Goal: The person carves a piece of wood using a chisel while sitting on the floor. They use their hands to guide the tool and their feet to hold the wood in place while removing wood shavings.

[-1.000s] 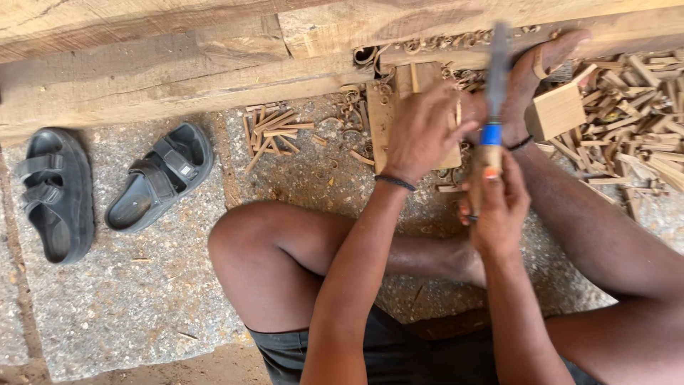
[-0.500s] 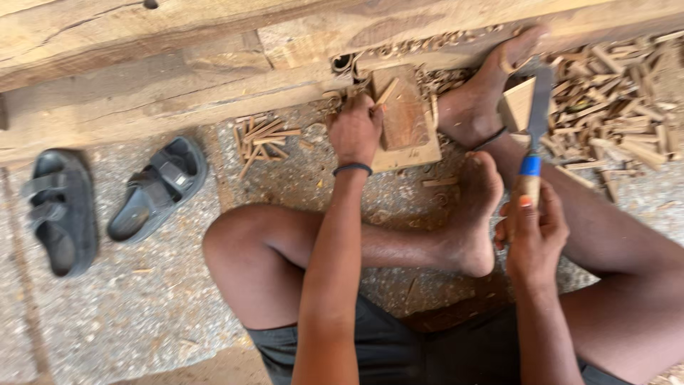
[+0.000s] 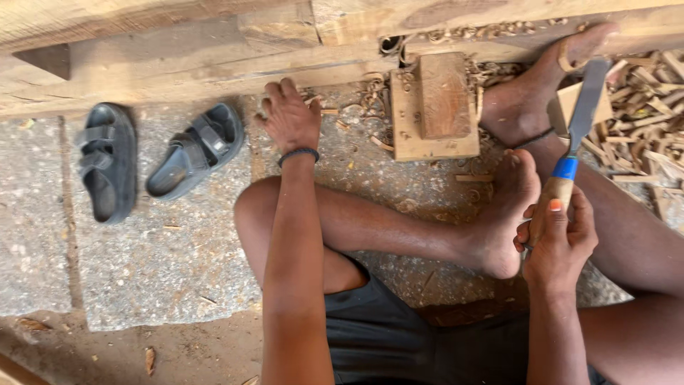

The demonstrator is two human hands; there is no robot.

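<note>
Where shavings hide floor, right hand [image 3: 559, 239] wraps chisel [image 3: 576, 135]

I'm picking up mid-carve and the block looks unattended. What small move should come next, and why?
Probably bring the left hand back onto the wood block to steady it. That hand rests on the ground beside the beam, clear of the block, while the right hand grips the chisel, its blade raised over the right foot rather than the block.

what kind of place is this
Most likely an open-air woodworking spot at ground level: a right hand grips a chisel, wood offcuts litter the stone floor, and heavy timber beams run alongside.
</note>
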